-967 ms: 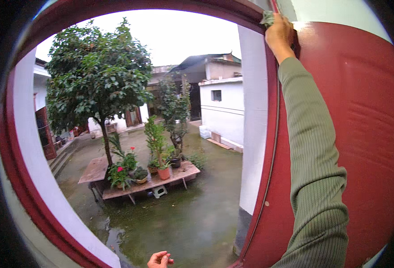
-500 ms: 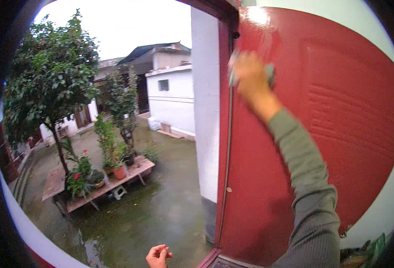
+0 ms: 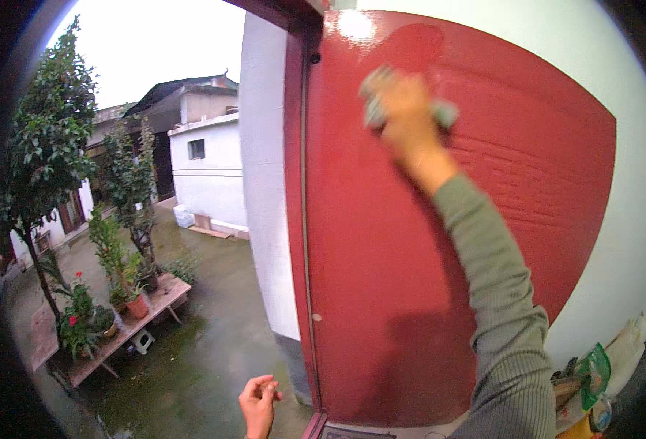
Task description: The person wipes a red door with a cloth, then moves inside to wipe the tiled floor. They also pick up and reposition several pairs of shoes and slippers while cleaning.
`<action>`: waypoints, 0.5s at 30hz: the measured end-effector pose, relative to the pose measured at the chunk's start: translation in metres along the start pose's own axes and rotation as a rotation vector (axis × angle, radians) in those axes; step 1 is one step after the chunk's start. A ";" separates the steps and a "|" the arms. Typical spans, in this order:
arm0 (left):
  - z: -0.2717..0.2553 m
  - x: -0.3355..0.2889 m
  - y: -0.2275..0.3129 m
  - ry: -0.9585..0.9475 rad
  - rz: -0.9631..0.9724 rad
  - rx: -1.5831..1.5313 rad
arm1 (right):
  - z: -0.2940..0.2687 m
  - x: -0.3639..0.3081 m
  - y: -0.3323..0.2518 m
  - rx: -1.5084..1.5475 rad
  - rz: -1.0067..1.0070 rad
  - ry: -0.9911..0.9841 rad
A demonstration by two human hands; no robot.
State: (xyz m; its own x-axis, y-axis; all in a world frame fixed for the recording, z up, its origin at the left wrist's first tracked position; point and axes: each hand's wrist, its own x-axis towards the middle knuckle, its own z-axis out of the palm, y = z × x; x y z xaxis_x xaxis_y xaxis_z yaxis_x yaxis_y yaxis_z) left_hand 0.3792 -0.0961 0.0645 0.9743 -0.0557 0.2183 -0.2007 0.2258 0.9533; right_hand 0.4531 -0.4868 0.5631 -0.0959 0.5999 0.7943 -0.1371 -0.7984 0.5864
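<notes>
My right hand (image 3: pixel 412 121) is raised against the upper part of a red door (image 3: pixel 381 256). It is closed on a grey-green cloth (image 3: pixel 375 111), which sticks out on both sides of the blurred fingers. A wet-looking shine shows on the door above the cloth. Low in the view, well away from the door's upper part, my left hand (image 3: pixel 257 401) hangs with its fingers curled in toward the thumb. Nothing shows between them.
A dark red door frame (image 3: pixel 297 219) stands left of the door. Outside, a low bench (image 3: pixel 129 333) holds potted plants in a courtyard with trees (image 3: pixel 41 161). Bags, one of them green plastic (image 3: pixel 595 374), lie at the lower right by the pale wall (image 3: pixel 594 307).
The view has turned to the right, so the door sits further left. My right hand and the cloth have moved rightward across the door, away from its frame-side edge. My left hand stays curled.
</notes>
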 end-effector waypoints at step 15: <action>0.218 0.173 0.119 0.063 0.771 0.464 | -0.055 -0.012 0.038 -0.080 -0.009 -0.162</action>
State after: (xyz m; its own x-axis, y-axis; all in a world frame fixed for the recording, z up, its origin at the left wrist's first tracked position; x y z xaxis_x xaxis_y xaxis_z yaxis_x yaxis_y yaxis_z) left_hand 0.5012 -0.2910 0.2610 0.5533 0.0055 0.8329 -0.8084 -0.2373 0.5386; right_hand 0.3951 -0.5210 0.5670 0.0650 0.5851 0.8084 -0.2156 -0.7827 0.5838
